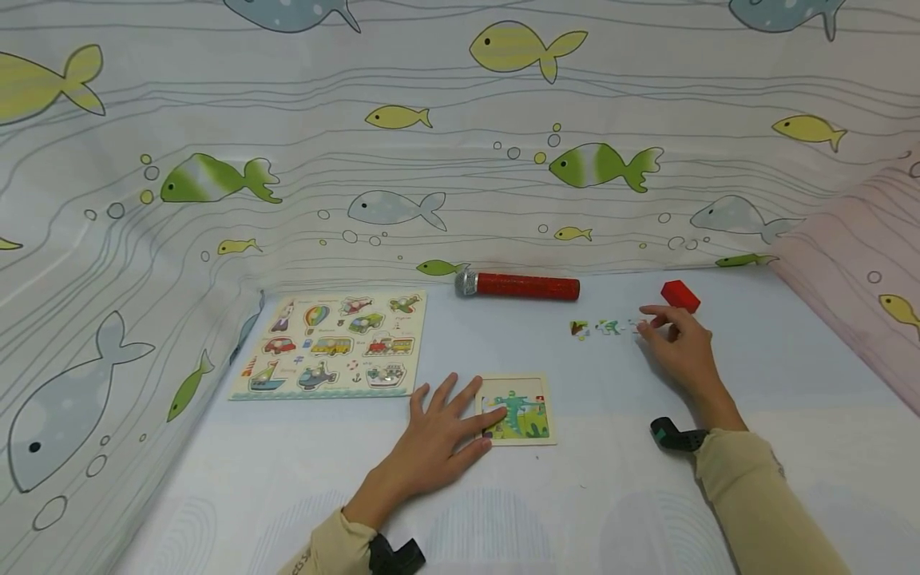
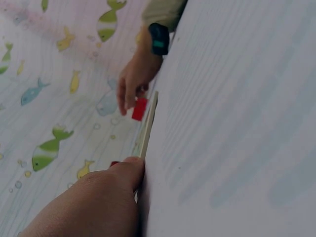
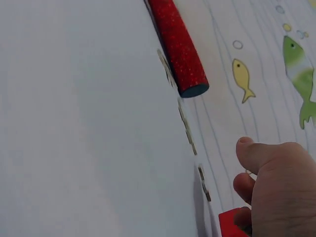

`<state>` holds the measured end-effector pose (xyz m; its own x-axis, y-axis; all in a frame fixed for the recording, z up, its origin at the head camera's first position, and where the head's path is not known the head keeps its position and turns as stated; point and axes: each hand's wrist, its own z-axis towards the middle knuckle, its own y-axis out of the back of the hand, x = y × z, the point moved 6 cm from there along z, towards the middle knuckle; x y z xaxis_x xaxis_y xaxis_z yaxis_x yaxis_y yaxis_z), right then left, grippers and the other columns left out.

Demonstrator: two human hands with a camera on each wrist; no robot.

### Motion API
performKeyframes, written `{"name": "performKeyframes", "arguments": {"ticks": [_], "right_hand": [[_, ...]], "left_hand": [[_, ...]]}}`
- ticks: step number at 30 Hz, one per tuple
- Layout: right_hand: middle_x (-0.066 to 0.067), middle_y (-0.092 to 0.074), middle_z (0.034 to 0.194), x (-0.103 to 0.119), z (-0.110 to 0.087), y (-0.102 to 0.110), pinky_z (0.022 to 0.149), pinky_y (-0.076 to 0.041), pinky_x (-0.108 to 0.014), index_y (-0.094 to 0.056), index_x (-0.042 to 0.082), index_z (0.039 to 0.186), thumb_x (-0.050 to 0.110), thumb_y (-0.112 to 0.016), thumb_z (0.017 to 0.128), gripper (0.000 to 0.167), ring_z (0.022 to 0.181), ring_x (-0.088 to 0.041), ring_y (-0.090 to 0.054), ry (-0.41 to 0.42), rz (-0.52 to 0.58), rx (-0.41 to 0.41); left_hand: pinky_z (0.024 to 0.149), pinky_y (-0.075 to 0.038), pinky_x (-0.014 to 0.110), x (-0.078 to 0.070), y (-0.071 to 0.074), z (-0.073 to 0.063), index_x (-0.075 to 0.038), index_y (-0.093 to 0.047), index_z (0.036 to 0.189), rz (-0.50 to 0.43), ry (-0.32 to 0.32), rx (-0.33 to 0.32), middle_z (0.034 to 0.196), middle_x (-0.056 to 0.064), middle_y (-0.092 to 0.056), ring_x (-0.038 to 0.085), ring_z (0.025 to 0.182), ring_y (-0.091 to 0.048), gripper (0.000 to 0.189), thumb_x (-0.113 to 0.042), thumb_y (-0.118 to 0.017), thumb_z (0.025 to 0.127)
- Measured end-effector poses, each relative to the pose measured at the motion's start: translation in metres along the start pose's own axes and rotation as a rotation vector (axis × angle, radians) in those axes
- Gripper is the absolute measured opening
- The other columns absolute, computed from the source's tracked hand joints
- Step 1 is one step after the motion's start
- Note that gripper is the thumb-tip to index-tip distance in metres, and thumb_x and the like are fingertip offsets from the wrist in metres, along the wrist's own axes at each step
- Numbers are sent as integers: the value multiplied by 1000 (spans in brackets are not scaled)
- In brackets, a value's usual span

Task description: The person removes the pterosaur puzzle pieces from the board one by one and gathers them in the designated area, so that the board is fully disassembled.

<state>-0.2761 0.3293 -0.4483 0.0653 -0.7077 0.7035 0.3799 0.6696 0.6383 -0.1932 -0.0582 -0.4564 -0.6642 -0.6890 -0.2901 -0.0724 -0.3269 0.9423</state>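
Observation:
A small framed wooden jigsaw puzzle (image 1: 526, 431) with a green creature pictured on it lies flat near the middle of the table. My left hand (image 1: 434, 443) rests at its left side, fingers spread, with some fingers over the frame. In the left wrist view, the thumb touches the puzzle's pale edge (image 2: 148, 131). My right hand (image 1: 679, 351) hovers at the right end of a row of small jigsaw pieces (image 1: 609, 327), thumb and fingers bent towards each other. I cannot tell whether a piece is between those fingertips.
Just beyond the right hand sits a red block (image 1: 680, 295). A red microphone-shaped stick (image 1: 528, 287) with a silver head lies along the back. On the left is a larger vehicle puzzle board (image 1: 327, 343). Fish-patterned cloth (image 1: 503, 176) rises behind the table.

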Motion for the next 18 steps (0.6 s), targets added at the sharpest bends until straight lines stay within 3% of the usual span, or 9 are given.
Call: {"name": "performKeyframes", "arguments": {"ticks": [4,9,13,18], "right_hand": [[-11,-62,100,19,-3,-6,70,-35,-29,-69,11,128,24,-64,101,30,86,-20,-43,59,36,8],[-7,-62,92,50,-7,-21,66,-36,-24,-72,11,120,17,-66,99,23,80,-18,-45,158,59,86],[-5,-63,87,77,-16,-42,66,-39,-24,-73,10,117,16,-68,97,21,79,-18,-47,233,78,208],[1,-65,88,112,-36,-72,70,-43,-25,-72,10,120,14,-72,95,25,80,-15,-50,343,133,427]], "left_hand": [[114,-12,71,1,-1,0,-47,-48,149,-5,2,4,169,4,-29,42,156,-21,44,-52,-45,105],[114,-12,70,1,-2,-1,-47,-47,149,-14,5,18,170,4,-27,42,157,-19,44,-53,-44,105],[114,-12,70,0,-1,0,-47,-47,149,-14,1,18,170,4,-27,42,157,-18,44,-53,-44,106],[114,-14,70,1,-1,0,-47,-47,149,8,0,19,169,4,-28,42,157,-18,44,-53,-42,106]]}}
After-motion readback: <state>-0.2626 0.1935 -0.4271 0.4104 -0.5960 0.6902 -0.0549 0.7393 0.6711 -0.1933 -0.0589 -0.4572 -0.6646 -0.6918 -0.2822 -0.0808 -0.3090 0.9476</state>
